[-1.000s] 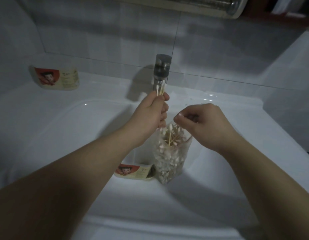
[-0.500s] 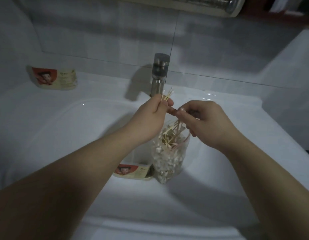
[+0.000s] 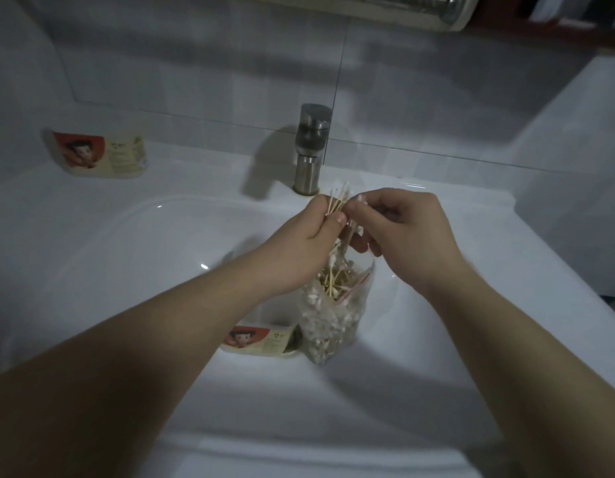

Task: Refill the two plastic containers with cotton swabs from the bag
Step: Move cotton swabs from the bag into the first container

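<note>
My left hand (image 3: 309, 236) pinches a small bundle of cotton swabs (image 3: 337, 201) above the open bag (image 3: 333, 312), my right hand (image 3: 402, 232) at its 3 o'clock pinching more; I should square the sticks together before lowering them into the container (image 3: 261, 339) at the bag's 9 o'clock.

No lettering is sharp enough to read. The plastic container (image 3: 96, 153) at ten o'clock, on the ledge of the sink (image 3: 196, 181), bears a label with a red patch and a cartoon figure. The pale panel beside the figure holds small print too blurred to make out. The second container (image 3: 261, 341), in the basin toward six o'clock with the bag (image 3: 328, 326) touching at its three o'clock, carries the same kind of label, equally illegible.
</note>
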`<state>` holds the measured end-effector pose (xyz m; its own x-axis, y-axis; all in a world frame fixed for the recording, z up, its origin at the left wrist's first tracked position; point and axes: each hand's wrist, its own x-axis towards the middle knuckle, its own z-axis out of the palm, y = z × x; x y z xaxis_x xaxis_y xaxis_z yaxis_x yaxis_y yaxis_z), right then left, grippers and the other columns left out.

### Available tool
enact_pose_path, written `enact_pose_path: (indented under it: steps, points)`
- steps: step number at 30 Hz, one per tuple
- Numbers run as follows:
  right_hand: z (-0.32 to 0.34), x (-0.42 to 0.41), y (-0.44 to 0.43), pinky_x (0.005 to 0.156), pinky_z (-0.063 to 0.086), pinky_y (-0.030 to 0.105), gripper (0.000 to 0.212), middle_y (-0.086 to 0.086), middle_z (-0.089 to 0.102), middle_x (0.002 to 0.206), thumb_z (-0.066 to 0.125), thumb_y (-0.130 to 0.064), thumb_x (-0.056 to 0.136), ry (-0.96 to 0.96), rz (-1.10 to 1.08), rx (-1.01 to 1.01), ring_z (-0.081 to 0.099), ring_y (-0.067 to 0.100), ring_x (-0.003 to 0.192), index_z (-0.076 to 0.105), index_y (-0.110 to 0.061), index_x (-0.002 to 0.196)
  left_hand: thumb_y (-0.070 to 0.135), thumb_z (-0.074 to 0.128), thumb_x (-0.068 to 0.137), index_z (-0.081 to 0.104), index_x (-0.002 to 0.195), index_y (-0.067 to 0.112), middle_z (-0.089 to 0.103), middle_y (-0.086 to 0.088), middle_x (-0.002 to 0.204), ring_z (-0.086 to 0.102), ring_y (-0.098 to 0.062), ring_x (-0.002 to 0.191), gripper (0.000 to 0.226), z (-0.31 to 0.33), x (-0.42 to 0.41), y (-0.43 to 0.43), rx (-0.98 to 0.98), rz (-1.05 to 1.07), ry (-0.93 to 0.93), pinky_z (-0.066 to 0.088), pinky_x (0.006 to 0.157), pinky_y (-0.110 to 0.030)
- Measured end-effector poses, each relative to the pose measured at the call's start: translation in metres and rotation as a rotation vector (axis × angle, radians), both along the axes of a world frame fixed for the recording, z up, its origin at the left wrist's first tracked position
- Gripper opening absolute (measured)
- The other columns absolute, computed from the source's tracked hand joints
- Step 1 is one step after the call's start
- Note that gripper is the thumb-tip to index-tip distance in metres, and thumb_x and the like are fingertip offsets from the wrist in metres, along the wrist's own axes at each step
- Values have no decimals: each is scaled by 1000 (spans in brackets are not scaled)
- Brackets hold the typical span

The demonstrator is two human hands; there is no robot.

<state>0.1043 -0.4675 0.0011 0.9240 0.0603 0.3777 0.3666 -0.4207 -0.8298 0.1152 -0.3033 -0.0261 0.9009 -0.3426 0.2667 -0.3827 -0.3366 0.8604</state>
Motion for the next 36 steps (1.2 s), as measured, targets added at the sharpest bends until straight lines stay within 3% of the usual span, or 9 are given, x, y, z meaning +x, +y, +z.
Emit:
enact_pose_path:
  steps: [5, 8, 11, 14, 19, 24, 30, 34, 36]
  points:
    - [-1, -1, 2, 57, 41, 20, 23, 7, 66, 58, 67, -21, 96, -7, 42, -2, 49, 6, 52, 79, -17, 77, 30, 35, 111, 62, 111, 19, 70, 13, 92, 66, -17, 98, 28, 1, 0, 0, 77, -37, 9, 51, 94, -45]
    - [-2, -1, 4, 58, 40, 12, 20, -1, 70, 64, 67, -20, 96, -14, 26, 17, 55, 2, 52, 81, -16, 82, 29, 36, 110, 62, 97, 28, 66, 13, 86, 62, -11, 82, 30, 1, 1, 2, 103, -22, -11, 51, 76, -37]
    - [-2, 3, 2, 60, 44, 26, 14, -9, 73, 76, 68, -35, 95, -2, -36, 9, 57, 3, 59, 80, -29, 93, 29, 33, 111, 60, 95, 29, 61, 12, 82, 53, -4, 70, 31, 1, 2, 2, 28, 49, 7, 42, 67, -24]
    - [-1, 2, -2, 66, 51, 44, 21, -2, 74, 77, 72, -50, 88, 70, -27, -104, 63, 25, 68, 80, -31, 84, 29, 34, 111, 61, 95, 25, 60, 11, 81, 51, -6, 68, 32, 3, 3, 0, -104, 141, 29, 43, 64, -25]
    - [-7, -2, 4, 52, 37, 10, 25, -17, 64, 60, 80, -57, 76, 203, 75, -451, 57, -1, 57, 78, -34, 82, 29, 33, 111, 59, 94, 27, 57, 9, 77, 51, -15, 72, 31, 8, 2, -2, -329, 183, 147, 42, 68, -32]
    - [-10, 0, 9, 46, 30, 14, 49, -11, 39, 41, 73, -35, 91, 199, 100, -442, 37, 8, 43, 57, -28, 45, 29, 34, 111, 60, 93, 29, 58, 14, 71, 49, -14, 71, 32, 5, 1, -5, -342, 198, 149, 42, 65, -31]
    - [-10, 0, 10, 50, 33, 26, 42, 19, 56, 64, 69, -36, 92, 183, 138, -548, 40, 10, 51, 67, 0, 71, 29, 33, 112, 57, 98, 25, 56, 9, 73, 40, -7, 53, 28, 13, 10, 0, -643, 266, 285, 31, 46, -20]
    - [-5, 0, 8, 47, 28, 22, 49, 13, 40, 56, 69, -36, 94, 178, 125, -481, 32, 11, 48, 58, 4, 68, 32, 36, 111, 53, 93, 22, 45, 7, 65, 29, -7, 50, 27, 19, 14, 6, -823, 302, 368, 23, 42, -20]
    - [-2, -1, 5, 45, 30, 16, 45, 16, 50, 56, 69, -35, 94, 176, 104, -410, 36, 9, 45, 65, 2, 70, 37, 38, 110, 52, 91, 21, 42, 8, 63, 27, -7, 48, 29, 17, 14, 7, -803, 313, 380, 21, 43, -21]
